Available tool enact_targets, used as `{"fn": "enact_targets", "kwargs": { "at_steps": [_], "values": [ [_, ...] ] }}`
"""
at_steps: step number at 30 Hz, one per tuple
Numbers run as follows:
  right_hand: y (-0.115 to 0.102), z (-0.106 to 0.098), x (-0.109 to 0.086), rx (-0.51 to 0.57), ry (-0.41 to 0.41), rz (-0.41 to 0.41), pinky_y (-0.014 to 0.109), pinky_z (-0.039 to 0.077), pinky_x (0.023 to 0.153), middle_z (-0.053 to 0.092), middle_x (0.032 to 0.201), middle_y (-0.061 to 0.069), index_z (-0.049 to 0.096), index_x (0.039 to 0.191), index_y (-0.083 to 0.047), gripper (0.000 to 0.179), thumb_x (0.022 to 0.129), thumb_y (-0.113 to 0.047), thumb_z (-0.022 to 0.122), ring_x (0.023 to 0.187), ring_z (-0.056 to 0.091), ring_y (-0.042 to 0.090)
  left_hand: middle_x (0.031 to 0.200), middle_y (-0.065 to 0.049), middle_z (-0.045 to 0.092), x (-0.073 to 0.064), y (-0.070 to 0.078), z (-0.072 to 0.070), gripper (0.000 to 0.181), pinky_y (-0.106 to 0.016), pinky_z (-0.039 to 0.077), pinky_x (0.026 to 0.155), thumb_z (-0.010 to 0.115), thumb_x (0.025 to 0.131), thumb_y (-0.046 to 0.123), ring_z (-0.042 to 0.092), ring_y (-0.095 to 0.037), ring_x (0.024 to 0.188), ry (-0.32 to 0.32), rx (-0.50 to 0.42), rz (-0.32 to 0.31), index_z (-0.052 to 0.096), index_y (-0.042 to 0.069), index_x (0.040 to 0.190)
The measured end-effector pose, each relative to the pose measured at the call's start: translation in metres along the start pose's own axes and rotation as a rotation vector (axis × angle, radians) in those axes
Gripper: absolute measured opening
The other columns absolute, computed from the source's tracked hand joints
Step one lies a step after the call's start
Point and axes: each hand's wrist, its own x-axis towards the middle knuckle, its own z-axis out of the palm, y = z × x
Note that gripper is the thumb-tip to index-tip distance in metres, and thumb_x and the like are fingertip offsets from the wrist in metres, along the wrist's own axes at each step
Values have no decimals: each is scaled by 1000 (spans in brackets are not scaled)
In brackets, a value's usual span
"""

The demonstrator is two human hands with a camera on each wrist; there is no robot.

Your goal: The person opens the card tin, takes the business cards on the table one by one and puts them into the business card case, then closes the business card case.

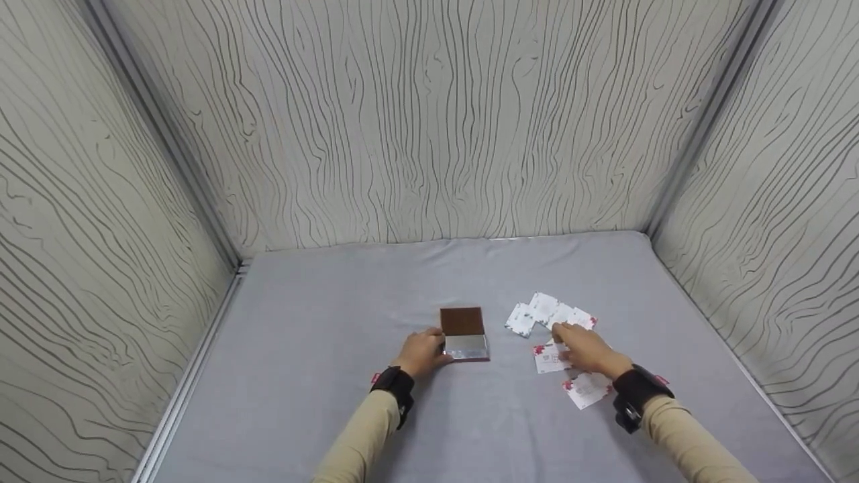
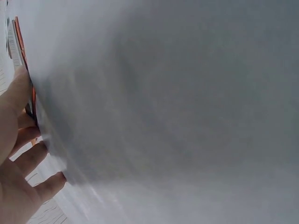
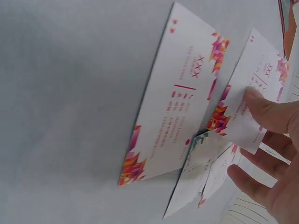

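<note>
A: What is held by the fingers?

B: A red-cornered card (image 3: pixel 244 114) is pinched by the right hand (image 1: pixel 587 349), the thumb laid on its printed face and the other fingers tucked at its edge. Whether it is lifted clear cannot be told. To the left of those fingers, the unfolded case (image 1: pixel 462 320) is held along its left side by the left hand (image 1: pixel 423 352), with the thumb by the near corner and the fingertips spread.

A: Where could trouble be met first?

B: Probably just under the right fingers. The cards there look crowded, so a second one could be caught with the first, or be dragged askew.

A: And around them?

B: A nearer card (image 3: pixel 173 102), on the person's side of the right fingers, could be brushed by a low wrist. The row of cards (image 1: pixel 542 307) beyond the fingertips could be nudged by the knuckles.

A: Could the case be disturbed?

B: If it is pushed too hard by the left fingers, it could be slid across the cloth-covered worktop (image 1: pixel 322 349).
</note>
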Motion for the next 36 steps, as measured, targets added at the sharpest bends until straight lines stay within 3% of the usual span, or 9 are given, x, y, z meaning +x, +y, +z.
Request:
{"fn": "enact_targets", "kwargs": {
  "at_steps": [5,10,15,20,26,36],
  "values": [
    [-8,-9,6,90,-65,-15,40,46,65,56,79,7,49,87,-6,27,79,15,63,73,49,19,113,-10,67,1,1,-1,28,-43,52,85,79,85,29,66,-27,102,-14,-3,-21,72,4,95],
    [-13,-14,15,124,-77,-48,37,43,65,53,78,6,52,87,-5,27,76,19,57,71,47,21,113,-12,67,0,2,-2,30,-43,53,84,79,85,29,67,-28,100,-1,-3,-6,71,3,96],
    [-18,-18,26,130,-29,-87,42,47,68,57,79,7,53,86,-4,28,73,21,56,73,53,24,113,-12,67,0,1,-2,28,-42,54,82,79,85,30,67,-28,97,4,8,6,69,4,88],
    [-26,-16,37,132,27,-114,48,51,75,60,82,8,55,87,-3,26,76,20,58,80,59,29,112,-11,67,1,1,-1,28,-41,54,82,79,85,30,67,-27,97,-1,7,5,69,4,89],
    [-34,-10,48,74,121,-147,48,51,75,62,84,8,58,90,-3,23,79,17,58,83,60,30,114,-10,67,1,2,0,27,-42,52,85,78,86,31,66,-26,101,-15,4,-9,71,5,92],
    [-47,8,69,114,209,-134,49,52,81,68,93,13,66,97,1,29,78,20,57,89,64,33,117,-11,67,2,1,1,29,-45,50,90,76,87,32,65,-26,105,-36,-9,-43,72,5,97]
  ]
}}
